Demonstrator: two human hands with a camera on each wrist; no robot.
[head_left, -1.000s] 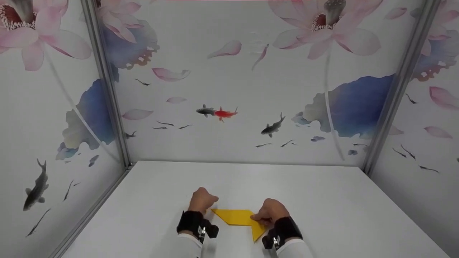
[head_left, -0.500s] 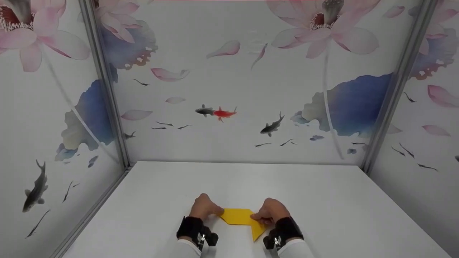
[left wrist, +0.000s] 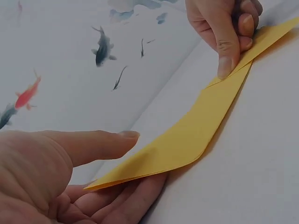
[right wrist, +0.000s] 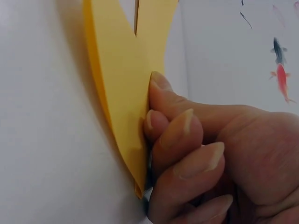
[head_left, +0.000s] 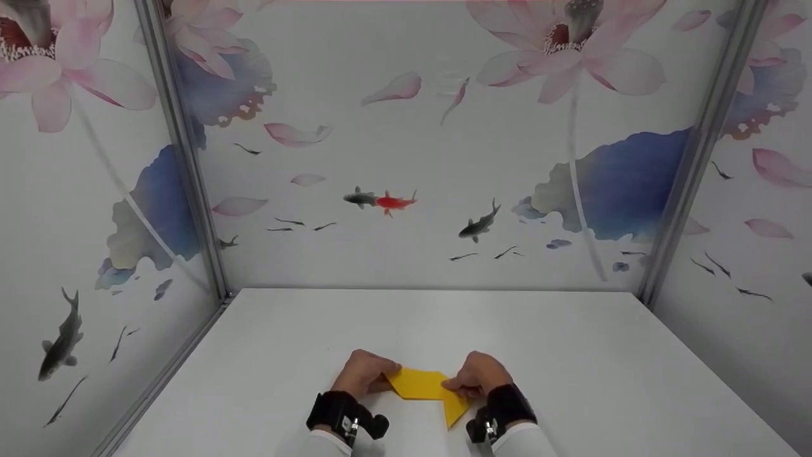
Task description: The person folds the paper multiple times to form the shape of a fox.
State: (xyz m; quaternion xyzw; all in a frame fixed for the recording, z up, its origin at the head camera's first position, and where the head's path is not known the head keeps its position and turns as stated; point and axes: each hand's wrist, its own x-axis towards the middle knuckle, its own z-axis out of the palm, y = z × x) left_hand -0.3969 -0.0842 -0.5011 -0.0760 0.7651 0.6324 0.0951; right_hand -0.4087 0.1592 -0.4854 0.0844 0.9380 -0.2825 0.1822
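A folded sheet of yellow paper (head_left: 420,384) lies between the two hands, its left part a flat strip and its right part a flap angled toward the person. At the strip's left end, the left hand (head_left: 366,372) has its fingers (left wrist: 133,200) curled beneath the paper, which bows up off the table; the thumb extends along the far edge. The right hand (head_left: 479,374) pinches the paper near the fold, thumb on top. In the right wrist view, the right hand's other fingers (right wrist: 187,172) are curled beside the paper.
A white table (head_left: 545,330) spreads beneath the paper. White panels printed with lotus flowers and fish enclose its back and sides, joined by grey metal posts (head_left: 698,152). Each wrist wears a black strap (head_left: 333,409) with a small camera.
The left hand has come down and toward the person from beyond the paper's left corner, and now holds that end. The strip's left end has lifted slightly. The right hand keeps its place.
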